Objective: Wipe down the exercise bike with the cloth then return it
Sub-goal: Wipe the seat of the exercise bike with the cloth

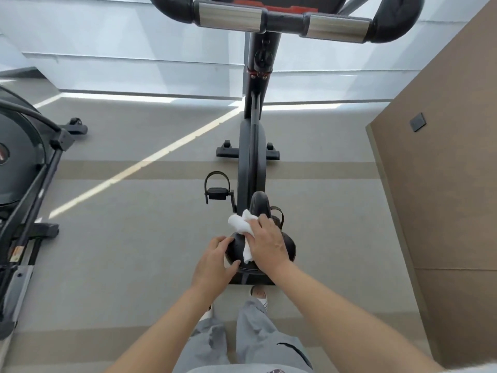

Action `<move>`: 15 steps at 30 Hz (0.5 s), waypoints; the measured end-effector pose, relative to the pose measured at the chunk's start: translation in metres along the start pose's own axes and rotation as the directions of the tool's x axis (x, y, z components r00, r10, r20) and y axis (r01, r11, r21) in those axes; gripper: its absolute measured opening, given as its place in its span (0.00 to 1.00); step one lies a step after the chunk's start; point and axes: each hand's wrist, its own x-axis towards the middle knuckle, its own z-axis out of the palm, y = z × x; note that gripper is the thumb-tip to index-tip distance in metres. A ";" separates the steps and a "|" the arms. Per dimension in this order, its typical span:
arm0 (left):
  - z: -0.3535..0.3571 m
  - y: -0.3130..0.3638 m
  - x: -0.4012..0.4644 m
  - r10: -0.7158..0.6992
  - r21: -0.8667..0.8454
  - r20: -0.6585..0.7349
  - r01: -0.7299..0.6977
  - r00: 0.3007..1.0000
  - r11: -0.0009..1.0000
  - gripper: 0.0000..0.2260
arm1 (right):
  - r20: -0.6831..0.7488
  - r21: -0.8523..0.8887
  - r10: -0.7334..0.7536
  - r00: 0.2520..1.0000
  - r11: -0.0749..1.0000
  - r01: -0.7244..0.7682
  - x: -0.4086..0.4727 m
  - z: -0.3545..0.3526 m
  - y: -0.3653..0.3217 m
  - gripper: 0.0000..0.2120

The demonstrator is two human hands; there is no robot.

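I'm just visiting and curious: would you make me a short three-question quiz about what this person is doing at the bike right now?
1. True or false: the white cloth lies on the floor.
2. Which hand presses the cloth onto the black saddle?
3. Multiple choice: the left hand rests on A) the handlebar, B) the saddle's left edge, C) the left pedal.

Key:
1. False; it is on the saddle.
2. The right hand.
3. B.
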 end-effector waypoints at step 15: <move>-0.020 -0.040 -0.049 -0.152 -0.141 -0.086 0.139 0.985 0.980 0.25 | 0.238 -0.068 -0.191 0.952 0.975 0.212 0.019 0.016 -0.041 0.20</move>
